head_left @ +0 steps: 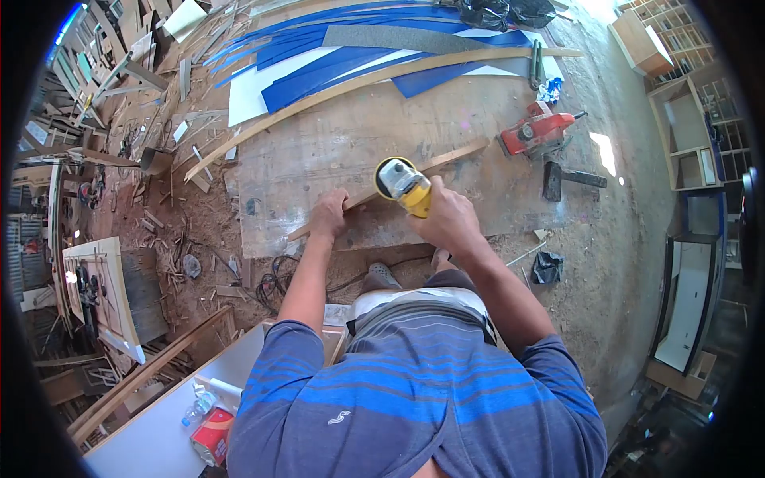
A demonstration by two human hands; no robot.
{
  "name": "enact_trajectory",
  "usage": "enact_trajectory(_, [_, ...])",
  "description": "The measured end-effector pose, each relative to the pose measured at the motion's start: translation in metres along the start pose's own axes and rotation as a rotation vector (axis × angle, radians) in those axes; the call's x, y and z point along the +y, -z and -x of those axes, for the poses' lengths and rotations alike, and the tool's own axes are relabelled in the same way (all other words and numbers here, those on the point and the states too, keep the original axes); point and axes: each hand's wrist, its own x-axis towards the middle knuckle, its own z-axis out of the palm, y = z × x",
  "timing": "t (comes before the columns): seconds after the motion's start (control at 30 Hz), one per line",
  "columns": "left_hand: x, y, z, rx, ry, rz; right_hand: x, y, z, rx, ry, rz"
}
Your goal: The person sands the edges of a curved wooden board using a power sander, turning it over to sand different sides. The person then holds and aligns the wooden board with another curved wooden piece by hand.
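My right hand (451,219) is wrapped round the yellow body of an angle grinder (408,185). The grinder's round disc head sits over a narrow wooden strip (458,157); whether it touches the wood I cannot tell. My left hand (328,215) grips the same strip near its left end, fingers closed round it. The strip lies at a slant across a worn plywood work table (295,171). Part of the strip is hidden behind the grinder and my left hand.
A red power tool (539,131) and a hammer (572,182) lie at the table's right. Blue and white sheets (311,80) and a long wooden batten (319,97) cover the far side. Cables (275,283) lie on the ground by my feet. Scrap wood is heaped at left.
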Motion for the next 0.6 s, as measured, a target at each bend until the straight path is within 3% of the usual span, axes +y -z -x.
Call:
enact_trajectory(0.2, [-0.001,0.000,0.002,-0.037,0.045,-0.012,-0.024,-0.024,-0.001,-0.055,0.102,0.002])
enact_trajectory(0.6, [-0.013,-0.011,0.001,0.075,-0.093,-0.065,0.002,-0.003,-0.021,-0.009,-0.125,-0.052])
